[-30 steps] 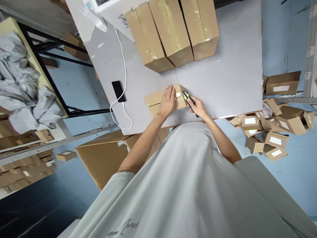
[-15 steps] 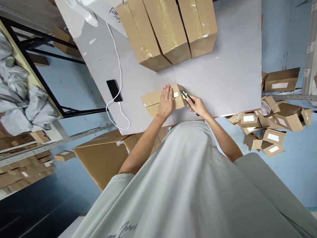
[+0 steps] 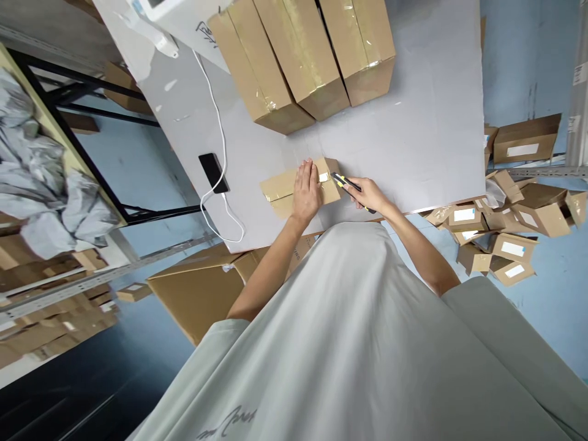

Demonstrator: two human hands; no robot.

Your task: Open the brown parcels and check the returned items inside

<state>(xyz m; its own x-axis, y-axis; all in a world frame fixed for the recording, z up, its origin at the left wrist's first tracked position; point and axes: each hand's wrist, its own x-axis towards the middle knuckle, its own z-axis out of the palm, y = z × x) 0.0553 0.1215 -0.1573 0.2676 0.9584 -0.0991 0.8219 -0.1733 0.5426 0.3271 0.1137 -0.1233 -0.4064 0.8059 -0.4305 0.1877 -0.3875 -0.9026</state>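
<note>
A small cardboard box point(image 3: 281, 187) lies slightly tilted on the grey table in front of me. My left hand point(image 3: 307, 193) rests across its top with the fingers stretched out flat, pressing on it. In my right hand point(image 3: 367, 195) is a black and yellow utility knife point(image 3: 348, 182), with the fingers closed around the handle. The knife's tip points left and is at the right end of the box, by a small white label point(image 3: 324, 177). Whether the blade touches the cardboard is too small to tell.
Three large taped cartons point(image 3: 301, 49) stand at the table's back. A black phone point(image 3: 213, 172) with a white cable lies on the left. An open carton point(image 3: 197, 294) stands below the left front edge. Several opened boxes point(image 3: 509, 248) are piled on the floor at right.
The knife's tip has shifted slightly left and down along the right end of the box. My left hand stays flat on the box. The whole view has turned a little.
</note>
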